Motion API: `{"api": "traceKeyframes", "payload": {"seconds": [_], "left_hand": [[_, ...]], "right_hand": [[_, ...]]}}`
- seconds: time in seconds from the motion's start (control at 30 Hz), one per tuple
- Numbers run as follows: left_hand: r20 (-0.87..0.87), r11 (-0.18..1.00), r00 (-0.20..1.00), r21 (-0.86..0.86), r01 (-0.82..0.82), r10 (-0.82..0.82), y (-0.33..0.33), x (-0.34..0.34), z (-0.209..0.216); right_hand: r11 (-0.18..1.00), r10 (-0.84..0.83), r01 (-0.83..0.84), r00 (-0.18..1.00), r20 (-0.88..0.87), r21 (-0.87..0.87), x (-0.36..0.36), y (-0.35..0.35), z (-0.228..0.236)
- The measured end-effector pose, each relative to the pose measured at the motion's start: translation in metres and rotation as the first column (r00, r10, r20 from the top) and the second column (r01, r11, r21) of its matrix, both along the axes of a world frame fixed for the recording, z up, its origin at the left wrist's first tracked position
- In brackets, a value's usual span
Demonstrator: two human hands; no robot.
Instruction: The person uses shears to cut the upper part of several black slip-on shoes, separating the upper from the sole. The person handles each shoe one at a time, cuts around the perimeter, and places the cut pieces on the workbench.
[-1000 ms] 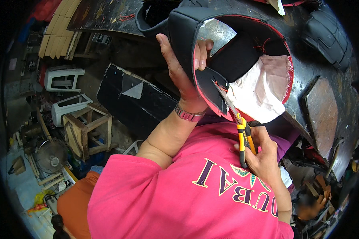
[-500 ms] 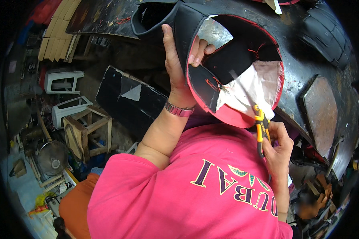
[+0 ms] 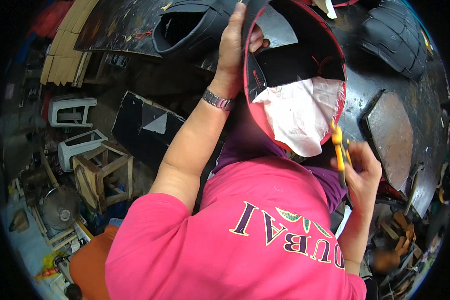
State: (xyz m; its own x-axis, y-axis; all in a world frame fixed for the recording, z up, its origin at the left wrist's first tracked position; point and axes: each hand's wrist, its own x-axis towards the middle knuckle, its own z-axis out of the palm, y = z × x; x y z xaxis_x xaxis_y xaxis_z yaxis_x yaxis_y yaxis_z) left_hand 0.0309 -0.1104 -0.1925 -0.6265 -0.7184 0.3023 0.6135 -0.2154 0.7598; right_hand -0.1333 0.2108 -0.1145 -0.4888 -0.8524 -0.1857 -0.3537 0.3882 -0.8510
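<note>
Snips [image 3: 340, 152] with yellow-and-black handles sit in the right hand [image 3: 363, 167], its grip closed around them, tips beside the shell's red edging; whether they touch, I cannot tell. The left hand [image 3: 231, 57] has its grip pinched on the wall of that black shell [image 3: 320, 25], tilted open across the worktop's [image 3: 357, 80] near edge. Pale fabric [image 3: 305, 110] hangs over its lower rim. Rightward along that edge lies a brown board [image 3: 390, 132].
</note>
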Motion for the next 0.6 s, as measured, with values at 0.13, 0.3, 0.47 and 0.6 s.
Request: {"api": "traceKeyframes", "payload": {"seconds": [0.13, 0.3, 0.47, 0.6], "left_hand": [[0.406, 0.773, 0.658, -0.353, -0.527, 0.634, 0.013, 0.002, 0.028], [0.182, 0.223, 0.827, -0.972, 0.070, 0.532, 0.045, 0.044, 0.081], [0.497, 0.109, 0.578, -0.811, 0.575, 0.647, 0.058, 0.066, 0.088], [0.474, 0.085, 0.614, -0.829, 0.553, 0.631, 0.059, 0.076, 0.079]], "right_hand": [[0.990, 0.102, -0.016, 0.755, -0.648, 0.137, 0.006, -0.029, -0.011], [0.971, 0.168, -0.011, 0.741, -0.650, 0.238, 0.012, -0.036, -0.006], [0.957, 0.217, -0.027, 0.729, -0.649, 0.289, 0.016, -0.039, -0.002], [0.944, 0.222, -0.004, 0.745, -0.629, 0.329, 0.018, -0.042, 0.001]]}}
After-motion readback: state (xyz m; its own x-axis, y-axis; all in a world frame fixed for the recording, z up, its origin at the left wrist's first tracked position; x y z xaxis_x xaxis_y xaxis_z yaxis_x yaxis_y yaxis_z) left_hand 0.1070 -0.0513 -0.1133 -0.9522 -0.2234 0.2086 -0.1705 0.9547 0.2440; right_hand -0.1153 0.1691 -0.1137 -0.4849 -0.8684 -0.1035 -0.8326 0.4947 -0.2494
